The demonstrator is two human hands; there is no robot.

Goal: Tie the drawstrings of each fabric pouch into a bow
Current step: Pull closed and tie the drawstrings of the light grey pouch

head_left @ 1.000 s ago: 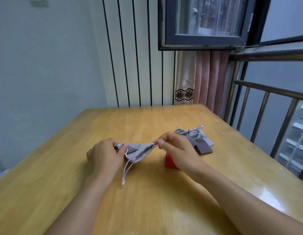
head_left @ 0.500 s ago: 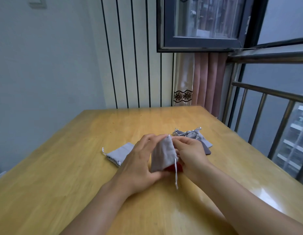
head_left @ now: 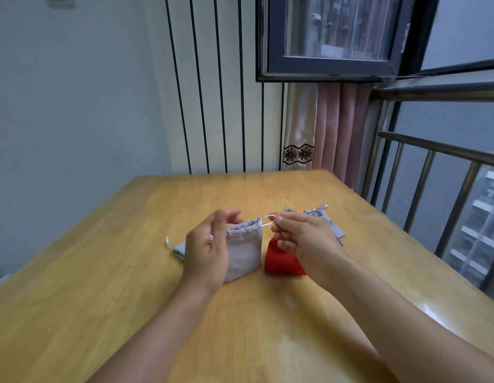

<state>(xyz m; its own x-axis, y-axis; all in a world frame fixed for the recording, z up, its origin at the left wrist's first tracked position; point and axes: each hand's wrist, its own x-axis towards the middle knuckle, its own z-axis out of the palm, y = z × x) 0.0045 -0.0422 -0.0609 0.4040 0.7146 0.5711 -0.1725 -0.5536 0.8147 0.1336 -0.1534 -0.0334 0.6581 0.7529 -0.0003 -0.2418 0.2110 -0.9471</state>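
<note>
While a flat grey pouch point(head_left: 178, 247) waits at far left, the left hand point(head_left: 206, 247) steadies the upright grey pouch point(head_left: 244, 252) mid-tabletop point(head_left: 107, 294), fingers loosely spread. Right of it, the right hand point(head_left: 304, 241) pinches the white drawstring point(head_left: 265, 220). Best to pull evenly outward, cinching the mouth before looping. Beyond lie a red pouch point(head_left: 280, 262) and tied pouches point(head_left: 323, 219).

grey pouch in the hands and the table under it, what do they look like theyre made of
Grey pouch: soft matte woven cloth, judging by its gathered, puckered mouth; the exact fibre cannot be told. Table: wood or wood-look top, with visible grain and a glossy finish that reflects window light.
</note>
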